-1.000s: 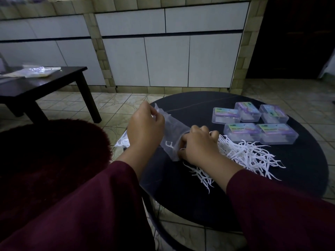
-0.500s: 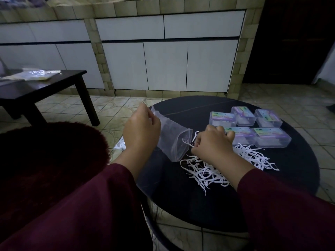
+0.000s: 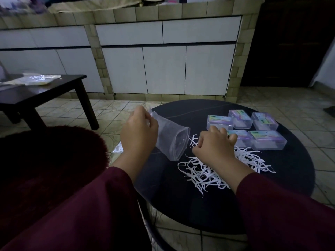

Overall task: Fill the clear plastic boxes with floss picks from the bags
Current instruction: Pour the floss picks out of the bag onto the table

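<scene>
Dimness covers the whole scene, and the printed labels on the clear plastic boxes (image 3: 253, 129) cannot be read; whether those five boxes hold anything is also hard to judge through their lids. They sit in a cluster at about two o'clock on the round black table (image 3: 290, 171), two in the near row and three behind, and the right hand (image 3: 214, 147) hides part of the near-left box. That hand is knuckles-up over the floss picks (image 3: 203, 173), its fingers curled under so that the fingertips are out of sight; it rests on or just above the pile, and whether it pinches any picks cannot be told. The white picks lie loose on the tabletop, spreading from under the wrist toward five o'clock and out to three o'clock, up to the near boxes. At nine o'clock from the right hand, the left hand (image 3: 138, 131) grips the closed end of a clear plastic bag (image 3: 172, 142), fingers folded round it, the bag tilted with its open mouth down and just beside the picks; it looks emptied. Dark red sleeves (image 3: 282, 214) fill the lower frame, cut off at the edges. At ten o'clock stands a dark low table (image 3: 41, 91) with crumpled wrapping (image 3: 34, 80) on it, too blurred to identify.
</scene>
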